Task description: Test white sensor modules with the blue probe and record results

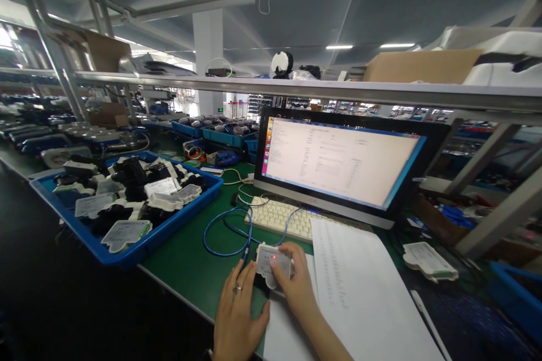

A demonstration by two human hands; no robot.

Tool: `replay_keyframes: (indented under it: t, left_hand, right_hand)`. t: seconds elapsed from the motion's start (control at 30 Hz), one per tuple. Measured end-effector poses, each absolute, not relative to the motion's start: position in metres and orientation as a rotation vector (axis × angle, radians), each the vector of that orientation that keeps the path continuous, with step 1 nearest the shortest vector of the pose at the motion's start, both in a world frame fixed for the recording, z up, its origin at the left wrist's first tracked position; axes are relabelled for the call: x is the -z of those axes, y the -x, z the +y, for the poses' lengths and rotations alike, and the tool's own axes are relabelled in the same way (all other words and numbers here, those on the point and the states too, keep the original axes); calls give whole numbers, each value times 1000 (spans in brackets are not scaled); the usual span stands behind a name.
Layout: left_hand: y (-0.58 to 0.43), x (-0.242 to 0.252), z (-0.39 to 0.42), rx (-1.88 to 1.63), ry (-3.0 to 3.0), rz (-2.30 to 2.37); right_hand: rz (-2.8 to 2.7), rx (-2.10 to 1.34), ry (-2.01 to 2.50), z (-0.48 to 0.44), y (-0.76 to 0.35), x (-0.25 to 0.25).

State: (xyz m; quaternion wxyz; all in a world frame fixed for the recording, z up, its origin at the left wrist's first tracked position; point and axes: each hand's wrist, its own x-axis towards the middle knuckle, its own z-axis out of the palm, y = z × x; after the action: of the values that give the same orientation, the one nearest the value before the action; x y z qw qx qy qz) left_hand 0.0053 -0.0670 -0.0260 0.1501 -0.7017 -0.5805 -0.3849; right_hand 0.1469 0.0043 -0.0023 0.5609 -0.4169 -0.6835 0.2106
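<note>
A pale plastic electronic module point(265, 261) with a lit red light lies near the table's front edge. My right hand point(298, 279) grips it, the thumb on its top face and the fingers around its far right edge. Beside its left edge is my left hand point(239, 307), wearing a ring, with fingers stretched out and the thumb apart. Those fingertips touch the plug end of a blue cable point(206, 240), which loops over the green tabletop point(182, 259). Whether the plug sits in the module is hidden by the fingers.
At left a blue tray point(127, 256) holds several similar modules and black parts. A keyboard point(279, 217) lies before a lit monitor point(330, 158). Printed sheets point(364, 282), a white pen point(429, 324) and another module point(429, 259) are at right. A shelf point(296, 86) spans overhead.
</note>
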Motion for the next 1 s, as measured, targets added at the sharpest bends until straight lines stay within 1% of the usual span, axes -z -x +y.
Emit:
replay_keyframes:
  t: [0.27,1.0]
  left_hand:
    - [-6,26,-68,1084,2027,-1691]
    - [-6,19,-69,1168,2080,-1742]
  right_hand:
    - [-1618,-504,989,3,-146,1]
    - [-1605,-524,980,2,-146,1]
